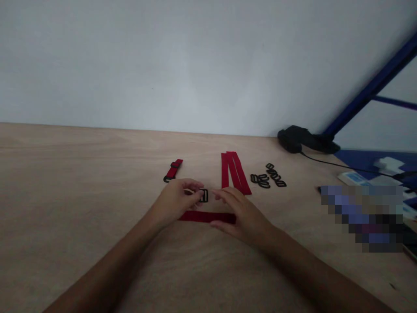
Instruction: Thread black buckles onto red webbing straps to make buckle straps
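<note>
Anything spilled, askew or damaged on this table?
Nothing visibly spilled or broken. Two oddities: a pixelated patch masks part of the table at right; a small dark mark, lower right, is too small to identify.

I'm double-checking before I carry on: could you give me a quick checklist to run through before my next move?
1. Small black rectangular buckle secure in left hand: ok, pinched between thumb and fingers.
2. Right hand free: ok, thumb and fingers spread, nothing seen pinched between them.
3. Flat red fabric strap within reach: ok, lying crosswise on the pale wooden table by both hands.
4. Buckle and strap joined: not ok, they are apart.
5. Strap's right end clear of the right hand: cannot tell, the hand hides it.
6. Loose black buckles away from both hands: ok, lying beyond the right hand.
</note>
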The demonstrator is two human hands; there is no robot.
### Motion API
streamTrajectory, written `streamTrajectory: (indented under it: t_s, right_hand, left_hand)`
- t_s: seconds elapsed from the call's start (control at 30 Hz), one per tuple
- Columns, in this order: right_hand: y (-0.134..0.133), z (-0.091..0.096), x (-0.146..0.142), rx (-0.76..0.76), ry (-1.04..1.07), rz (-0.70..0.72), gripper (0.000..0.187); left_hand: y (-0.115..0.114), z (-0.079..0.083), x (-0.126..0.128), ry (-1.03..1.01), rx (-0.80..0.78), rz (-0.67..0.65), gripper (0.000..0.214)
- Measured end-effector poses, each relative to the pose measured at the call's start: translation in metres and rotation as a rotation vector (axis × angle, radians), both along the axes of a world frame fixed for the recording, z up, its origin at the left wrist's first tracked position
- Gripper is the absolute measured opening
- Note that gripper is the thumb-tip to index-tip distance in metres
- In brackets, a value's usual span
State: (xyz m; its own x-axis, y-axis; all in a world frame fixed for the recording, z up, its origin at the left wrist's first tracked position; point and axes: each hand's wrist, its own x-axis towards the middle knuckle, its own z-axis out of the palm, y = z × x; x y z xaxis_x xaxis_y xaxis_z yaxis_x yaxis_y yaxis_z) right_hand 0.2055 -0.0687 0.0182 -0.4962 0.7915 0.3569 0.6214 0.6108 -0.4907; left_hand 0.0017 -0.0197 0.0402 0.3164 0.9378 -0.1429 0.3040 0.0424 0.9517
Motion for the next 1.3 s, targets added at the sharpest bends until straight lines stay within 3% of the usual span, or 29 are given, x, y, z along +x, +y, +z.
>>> streamTrajectory:
  t_s: [0.03, 0.13, 0.23, 0.33, 0.4, 0.57, 0.67, 0.83, 1.03, 1.2, 1.3]
  right_hand:
    - [-0.001, -0.001, -0.001, 0.002, -0.053, 0.027, 0.047]
    - [0.000, -0.001, 0.001, -0.037, -0.202, 0.098, 0.024]
    - [0.002, 0.005, 0.010, -0.135, -0.275, 0.060, 0.012]
    - [0.004, 0.010, 0.020, -0.170, -0.271, -0.020, 0.015]
    - [0.003, 0.009, 0.021, -0.136, -0.206, -0.028, 0.023]
    - [0.002, -0.002, 0.003, -0.088, -0.166, 0.014, 0.036]
    - [0.003, -0.004, 0.000, -0.122, -0.211, 0.054, 0.028]
    - [0.003, 0.005, 0.011, -0.207, -0.234, 0.012, 0.016]
    - [-0.001, 0.006, 0.005, -0.188, -0.205, -0.002, 0.046]
    - [0.000, 0.000, -0.002, -0.202, -0.198, 0.010, 0.015]
    - [0.001, 0.000, 0.001, -0.260, -0.159, -0.048, 0.017]
  left_hand:
    - [0.003, 0.002, -0.004, 0.044, 0.032, 0.054, 0.024]
    - [0.011, 0.005, -0.016, 0.158, 0.044, 0.043, 0.022]
    - [0.018, 0.002, -0.024, 0.363, 0.099, 0.009, 0.021]
    - [0.021, -0.003, -0.026, 0.638, 0.272, -0.041, 0.018]
    - [0.022, -0.006, -0.027, 0.707, 0.397, -0.068, 0.020]
    - [0.023, -0.011, -0.030, 0.630, 0.509, -0.308, 0.034]
    - [0.022, -0.009, -0.031, 0.691, 0.483, -0.401, 0.024]
    - [0.016, -0.003, -0.026, 0.737, 0.509, -0.415, 0.015]
    - [0.006, -0.006, -0.020, 0.620, 0.511, -0.469, 0.027]
    - [0.003, -0.009, -0.017, 0.541, 0.539, -0.497, 0.020]
    - [0.001, -0.009, -0.012, 0.474, 0.551, -0.464, 0.030]
